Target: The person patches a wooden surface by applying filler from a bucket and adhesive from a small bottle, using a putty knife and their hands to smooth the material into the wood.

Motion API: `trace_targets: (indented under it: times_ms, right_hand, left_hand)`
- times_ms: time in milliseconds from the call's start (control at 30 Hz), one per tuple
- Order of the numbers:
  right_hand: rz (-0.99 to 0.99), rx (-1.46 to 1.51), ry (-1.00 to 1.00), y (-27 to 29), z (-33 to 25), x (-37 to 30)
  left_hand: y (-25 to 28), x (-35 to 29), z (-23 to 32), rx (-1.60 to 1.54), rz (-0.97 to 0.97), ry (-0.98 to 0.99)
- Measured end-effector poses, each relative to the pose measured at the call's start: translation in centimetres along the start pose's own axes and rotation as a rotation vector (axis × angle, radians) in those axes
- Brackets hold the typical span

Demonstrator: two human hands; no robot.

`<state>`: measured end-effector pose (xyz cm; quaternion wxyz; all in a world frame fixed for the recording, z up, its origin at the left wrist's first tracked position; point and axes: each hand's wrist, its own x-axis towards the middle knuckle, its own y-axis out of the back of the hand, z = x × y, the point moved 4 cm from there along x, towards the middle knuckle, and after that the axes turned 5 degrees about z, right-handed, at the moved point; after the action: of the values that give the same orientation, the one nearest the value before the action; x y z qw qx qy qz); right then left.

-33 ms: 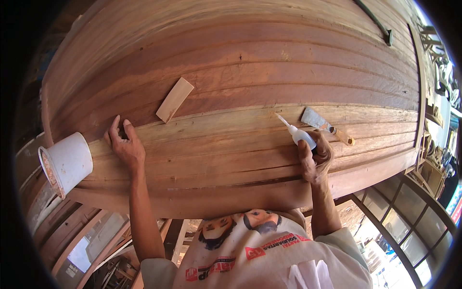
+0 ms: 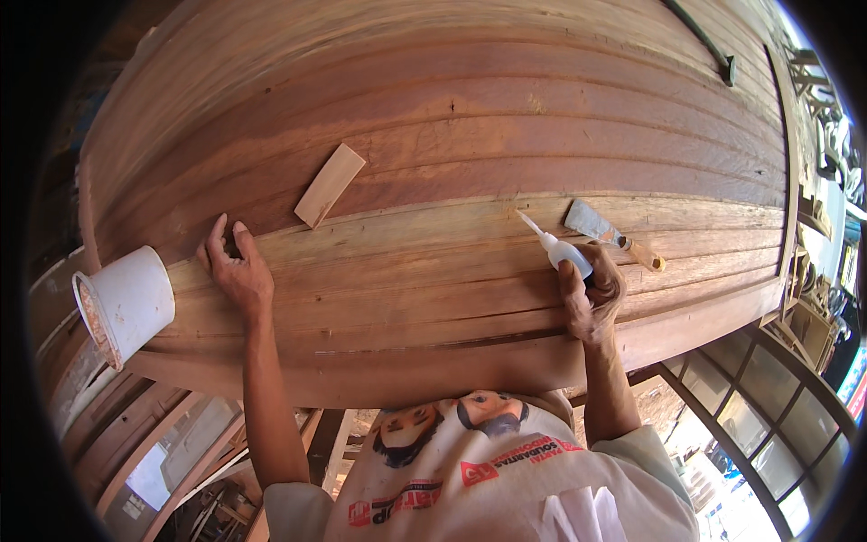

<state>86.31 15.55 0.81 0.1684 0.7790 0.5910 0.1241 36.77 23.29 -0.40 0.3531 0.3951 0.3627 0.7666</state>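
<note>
My right hand [image 2: 596, 294] is wrapped round a small white squeeze bottle [image 2: 566, 256] with a long thin nozzle. Its tip points up and left, over the pale plank of a wooden panel [image 2: 406, 271]. Just beyond that hand lies a putty knife [image 2: 596, 225] with a wooden handle. My left hand [image 2: 238, 268] rests on the panel at the left, fingers apart and holding nothing. A small flat wood block [image 2: 330, 186] lies on the boards to its upper right. Beside the left hand is a white plastic tub [image 2: 134, 303], tilted, with brownish residue at its rim.
A dark metal bar [image 2: 709, 41] lies across the far right of the panel. Below its near right edge stands a frame with glass panes [image 2: 768, 379]. Wooden frames [image 2: 163, 434] lean below the near left edge.
</note>
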Motion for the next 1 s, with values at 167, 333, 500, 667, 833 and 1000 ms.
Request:
trace_targets:
  times_ms: [167, 333, 500, 667, 833, 1000]
  right_hand:
    - [-0.002, -0.005, 0.037, -0.42, -0.17, 0.24]
    - [0.004, 0.007, 0.046, -0.58, -0.30, 0.15]
    - [0.008, 0.027, 0.054, -0.79, -0.49, 0.23]
    - [0.015, 0.071, 0.020, -0.95, 0.16, 0.06]
    - [0.003, 0.014, 0.014, -0.93, -0.37, 0.27]
    - [0.008, 0.005, 0.042, -0.69, -0.37, 0.20]
  left_hand:
    - [-0.35, 0.08, -0.35, -0.004, 0.028, -0.051]
    - [-0.38, 0.17, -0.36, -0.027, 0.049, -0.082]
    - [-0.20, 0.16, -0.01, 0.009, 0.023, -0.041]
    - [-0.20, 0.10, -0.12, -0.003, -0.002, -0.003]
    - [-0.14, 0.06, 0.04, 0.019, -0.008, -0.007]
    - [-0.18, 0.14, -0.22, 0.028, 0.002, -0.044]
